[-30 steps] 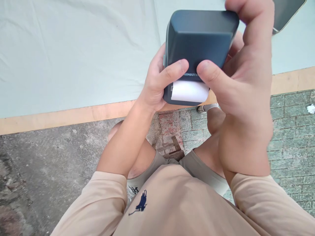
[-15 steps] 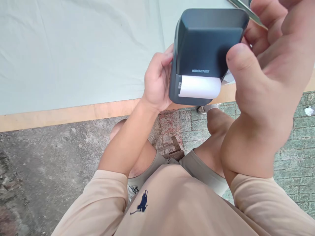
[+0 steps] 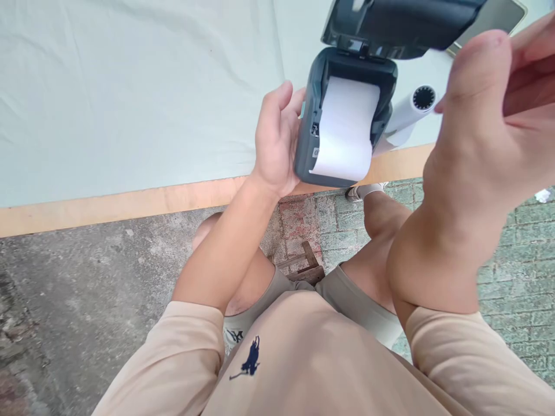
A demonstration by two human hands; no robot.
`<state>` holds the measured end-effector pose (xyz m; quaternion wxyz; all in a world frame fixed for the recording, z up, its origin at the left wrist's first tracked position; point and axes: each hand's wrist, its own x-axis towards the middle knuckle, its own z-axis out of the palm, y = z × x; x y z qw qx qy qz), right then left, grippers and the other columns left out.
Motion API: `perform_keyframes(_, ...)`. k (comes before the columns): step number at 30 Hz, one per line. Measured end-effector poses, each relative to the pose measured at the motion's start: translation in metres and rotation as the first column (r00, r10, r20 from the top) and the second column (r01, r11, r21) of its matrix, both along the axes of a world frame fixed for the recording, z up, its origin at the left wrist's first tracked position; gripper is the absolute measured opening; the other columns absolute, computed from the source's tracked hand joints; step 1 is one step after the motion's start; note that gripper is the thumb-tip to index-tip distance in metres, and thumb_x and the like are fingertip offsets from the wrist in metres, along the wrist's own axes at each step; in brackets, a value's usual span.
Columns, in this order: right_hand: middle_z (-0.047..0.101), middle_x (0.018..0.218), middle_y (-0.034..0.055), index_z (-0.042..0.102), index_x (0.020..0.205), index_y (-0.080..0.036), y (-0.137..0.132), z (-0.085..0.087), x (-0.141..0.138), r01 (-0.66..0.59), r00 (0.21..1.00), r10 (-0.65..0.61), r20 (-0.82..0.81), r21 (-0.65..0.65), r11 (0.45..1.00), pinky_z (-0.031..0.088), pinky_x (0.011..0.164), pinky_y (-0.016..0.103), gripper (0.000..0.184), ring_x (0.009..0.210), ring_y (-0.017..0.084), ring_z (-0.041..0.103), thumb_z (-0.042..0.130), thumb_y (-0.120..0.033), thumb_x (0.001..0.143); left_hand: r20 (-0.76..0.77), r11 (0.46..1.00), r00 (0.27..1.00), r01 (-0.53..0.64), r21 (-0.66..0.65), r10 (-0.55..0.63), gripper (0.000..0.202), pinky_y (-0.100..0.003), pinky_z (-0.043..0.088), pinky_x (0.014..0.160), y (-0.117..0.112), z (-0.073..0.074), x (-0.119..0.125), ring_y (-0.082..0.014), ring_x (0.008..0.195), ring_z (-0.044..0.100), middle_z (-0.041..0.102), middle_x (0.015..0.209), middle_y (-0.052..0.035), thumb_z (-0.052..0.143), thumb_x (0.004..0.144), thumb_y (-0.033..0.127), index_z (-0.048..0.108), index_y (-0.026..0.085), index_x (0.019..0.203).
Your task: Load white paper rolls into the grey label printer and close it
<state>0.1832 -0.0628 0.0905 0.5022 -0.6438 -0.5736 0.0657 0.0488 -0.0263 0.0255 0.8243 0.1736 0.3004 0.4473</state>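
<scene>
My left hand (image 3: 280, 138) grips a dark label printer (image 3: 306, 159) by its left side. Its lid (image 3: 403, 26) is swung up on the hinge at the far end, partly cut off by the top edge. A strip of white label paper (image 3: 349, 127) lies in the open bay and curls over the near lip. To the right of the printer, my right hand (image 3: 489, 110) is open, thumb raised and apart from the partly hidden fingers. It appears to hold nothing. Just left of it, a white paper roll (image 3: 405, 112) with a black toothed core end rests on the table.
A pale cloth (image 3: 143, 98) covers the table, whose wooden edge (image 3: 121, 205) runs across in front of me. A flat glass-topped device, perhaps a phone (image 3: 498, 26), lies at the upper right. Below are my legs, a small wooden stool (image 3: 310, 263) and paved ground.
The printer's lid has gone from closed to raised, baring the paper inside. My right hand has moved right and away from the printer. The white roll has come into fuller view.
</scene>
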Motion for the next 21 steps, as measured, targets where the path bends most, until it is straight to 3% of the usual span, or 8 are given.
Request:
perform_keyframes(3,0.050,0.086,0.0029,0.053,0.082,-0.017,0.001,0.001,-0.004,-0.230,0.973,0.231,-0.006,-0.079,0.970,0.053,0.073,0.027,0.008,0.079,0.009,0.058,0.051,-0.025,0.084,0.077,0.993,0.990,0.114,0.021,-0.115,0.033,-0.031,0.052,0.079,-0.004,0.006,0.002,-0.0232,0.102,0.063,0.063,0.072,-0.0031,0.052,0.076,0.053,0.055,0.020,0.079)
perform_keyframes(6,0.057,0.090,0.0017,0.056,0.090,-0.018,0.001,0.006,0.004,-0.347,0.902,0.388,0.189,-0.216,0.913,0.051,0.084,0.028,0.009,0.099,0.012,0.059,0.051,-0.017,0.082,0.188,0.976,0.960,0.187,0.110,-0.205,0.029,-0.030,0.052,0.071,-0.007,0.010,0.005,-0.0218,0.091,0.065,0.063,0.070,-0.0030,0.048,0.080,0.048,0.057,0.021,0.083)
perform_keyframes(10,0.061,0.091,-0.0011,0.060,0.095,-0.023,0.000,0.013,0.013,-0.199,0.817,0.374,0.439,-0.393,0.898,0.047,0.080,0.036,0.017,0.088,0.016,0.057,0.054,-0.024,0.079,0.180,0.967,0.962,0.169,0.189,-0.204,0.025,-0.027,0.045,0.057,-0.009,0.012,0.006,-0.0145,0.065,0.058,0.057,0.064,-0.0021,0.045,0.083,0.041,0.058,0.020,0.079)
perform_keyframes(13,0.062,0.096,-0.0021,0.054,0.108,-0.032,-0.002,0.016,0.011,-0.026,0.745,0.397,0.535,-0.573,0.819,0.042,0.087,0.051,0.030,0.100,0.025,0.054,0.055,-0.030,0.078,0.064,0.955,0.983,0.153,0.254,-0.174,0.022,-0.022,0.039,0.052,-0.009,0.011,0.005,-0.0078,0.055,0.049,0.053,0.067,0.0000,0.045,0.084,0.034,0.057,0.018,0.078)
perform_keyframes(17,0.062,0.100,0.0010,0.048,0.114,-0.034,0.000,0.013,0.009,0.088,0.698,0.454,0.555,-0.695,0.714,0.038,0.089,0.060,0.038,0.105,0.031,0.051,0.055,-0.037,0.077,-0.093,0.935,0.982,0.184,0.302,-0.163,0.015,-0.020,0.040,0.053,-0.008,0.007,0.006,-0.0075,0.061,0.054,0.055,0.073,0.0008,0.048,0.085,0.032,0.054,0.018,0.084)
perform_keyframes(21,0.062,0.100,0.0002,0.050,0.113,-0.031,0.000,0.012,0.008,0.046,0.730,0.428,0.533,-0.663,0.747,0.038,0.094,0.057,0.038,0.104,0.029,0.054,0.055,-0.028,0.075,-0.081,0.934,0.978,0.206,0.293,-0.190,0.016,-0.021,0.041,0.050,-0.007,0.006,0.008,-0.0081,0.058,0.053,0.051,0.066,0.0011,0.048,0.086,0.031,0.054,0.020,0.076)
